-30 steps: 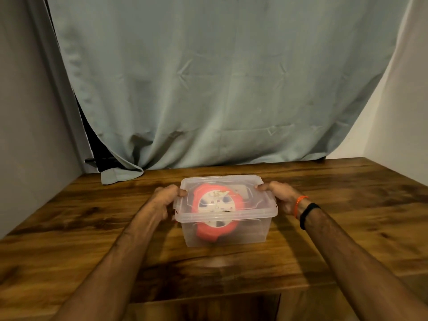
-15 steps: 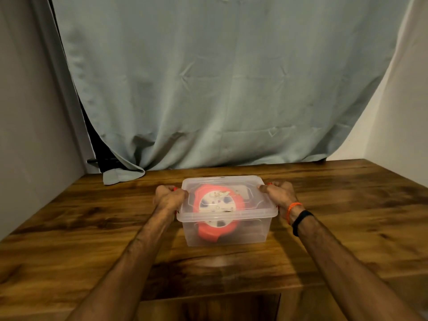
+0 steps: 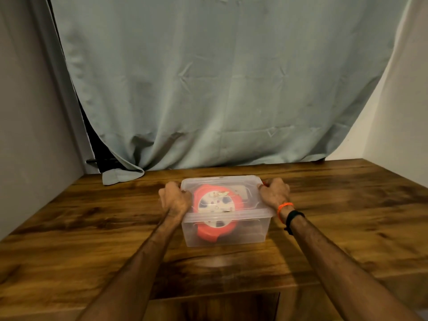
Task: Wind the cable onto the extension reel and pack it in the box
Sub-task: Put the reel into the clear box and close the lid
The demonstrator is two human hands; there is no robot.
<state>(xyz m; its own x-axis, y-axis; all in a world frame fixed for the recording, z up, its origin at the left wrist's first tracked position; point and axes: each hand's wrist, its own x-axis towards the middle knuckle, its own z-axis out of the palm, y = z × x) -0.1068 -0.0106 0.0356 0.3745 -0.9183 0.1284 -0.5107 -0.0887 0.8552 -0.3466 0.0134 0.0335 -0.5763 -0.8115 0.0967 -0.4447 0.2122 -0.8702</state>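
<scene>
The clear lidded box [image 3: 225, 213] with the red reel [image 3: 216, 212] lies between both hands, left hand [image 3: 174, 200] and right hand [image 3: 274, 192] gripping its short ends, long axis parallel to the tabletop [image 3: 92, 228] front edge.

Left hand [image 3: 174, 200], right hand [image 3: 274, 192]; fingers curled

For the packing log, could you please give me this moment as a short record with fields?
box: clear plastic box, lid on, standing on the wooden table
contents: red extension reel inside
left hand: grips the box's left end
right hand: grips the box's right end
backdrop: grey-green curtain
</scene>
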